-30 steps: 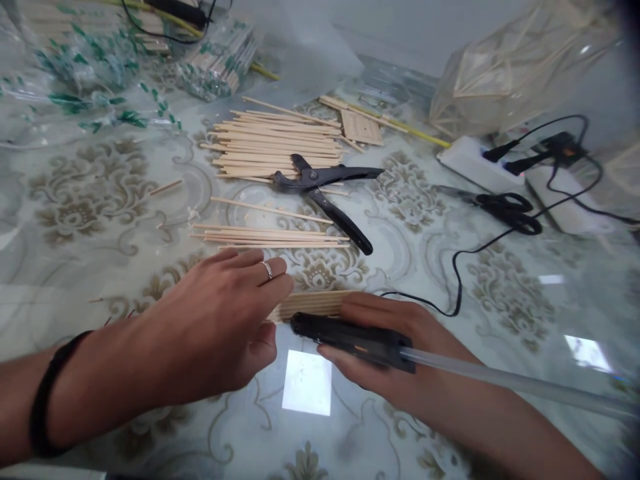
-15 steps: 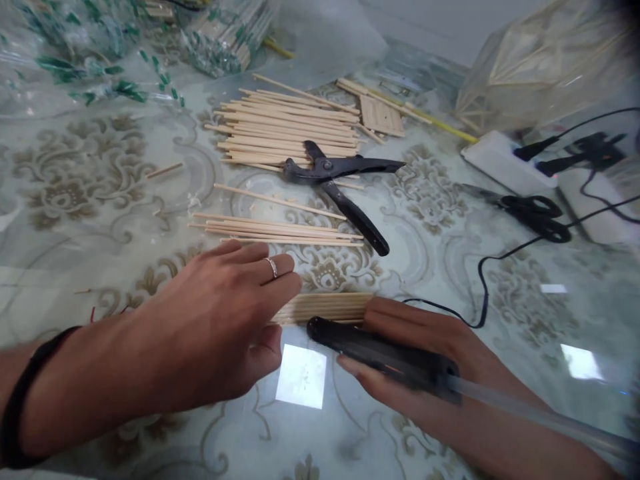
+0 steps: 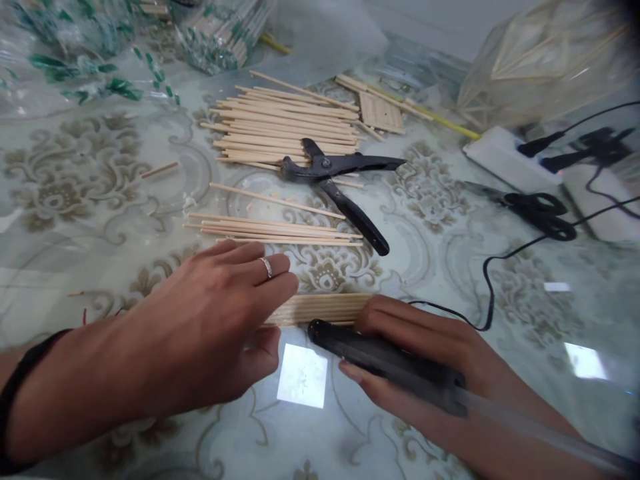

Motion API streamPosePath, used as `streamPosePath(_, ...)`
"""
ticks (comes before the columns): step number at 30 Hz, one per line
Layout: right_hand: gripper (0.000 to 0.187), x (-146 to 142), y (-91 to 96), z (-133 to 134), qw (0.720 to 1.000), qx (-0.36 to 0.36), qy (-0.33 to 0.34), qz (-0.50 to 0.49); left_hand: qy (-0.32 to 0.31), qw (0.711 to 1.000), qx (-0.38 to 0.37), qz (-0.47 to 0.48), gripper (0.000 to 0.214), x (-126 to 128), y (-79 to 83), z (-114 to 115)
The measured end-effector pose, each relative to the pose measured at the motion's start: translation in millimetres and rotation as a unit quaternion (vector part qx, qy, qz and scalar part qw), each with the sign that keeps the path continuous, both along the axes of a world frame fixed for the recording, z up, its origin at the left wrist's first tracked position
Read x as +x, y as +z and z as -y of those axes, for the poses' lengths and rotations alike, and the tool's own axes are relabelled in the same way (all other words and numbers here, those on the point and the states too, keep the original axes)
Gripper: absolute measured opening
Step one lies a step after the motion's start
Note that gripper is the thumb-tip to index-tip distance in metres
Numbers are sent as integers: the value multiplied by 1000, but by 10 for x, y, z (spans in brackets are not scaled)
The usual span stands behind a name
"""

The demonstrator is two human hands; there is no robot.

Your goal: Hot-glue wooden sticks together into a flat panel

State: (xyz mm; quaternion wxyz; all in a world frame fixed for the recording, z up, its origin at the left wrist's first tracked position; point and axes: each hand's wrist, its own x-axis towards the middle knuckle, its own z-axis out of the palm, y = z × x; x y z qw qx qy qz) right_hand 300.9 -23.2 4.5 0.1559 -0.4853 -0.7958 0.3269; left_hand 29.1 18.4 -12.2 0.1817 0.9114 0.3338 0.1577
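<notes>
My left hand [image 3: 215, 320] lies over the left end of a flat row of thin wooden sticks [image 3: 320, 308], its fingers pressed together on them; a ring is on one finger. My right hand [image 3: 425, 347] grips a black glue gun [image 3: 385, 360] with a clear glue stick at its back; the nozzle points left, just in front of the stick row. The fingertips of this hand touch the row's right end. The left part of the row is hidden under my left hand.
Loose sticks [image 3: 275, 230] and a bigger pile [image 3: 280, 130] lie farther back, with black pliers [image 3: 340, 180] across them. Scissors [image 3: 535, 210], a white power strip [image 3: 505, 163] and a black cord [image 3: 493, 280] are at right. Plastic bags [image 3: 90, 60] sit at back left.
The view has shifted a little. The glue gun has moved slightly right and toward me along the stick row. My left hand stays on the sticks.
</notes>
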Motion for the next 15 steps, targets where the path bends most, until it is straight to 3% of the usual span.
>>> streamPosePath(4, 8, 21, 23, 13, 1000, -3, -1, -4, 8, 1000, 26, -14, 9, 18, -3, 18)
streamPosePath(15, 11, -25, 34, 20, 1000, 18, 2, -4, -12, 1000, -1, 17, 15, 48, -25, 52)
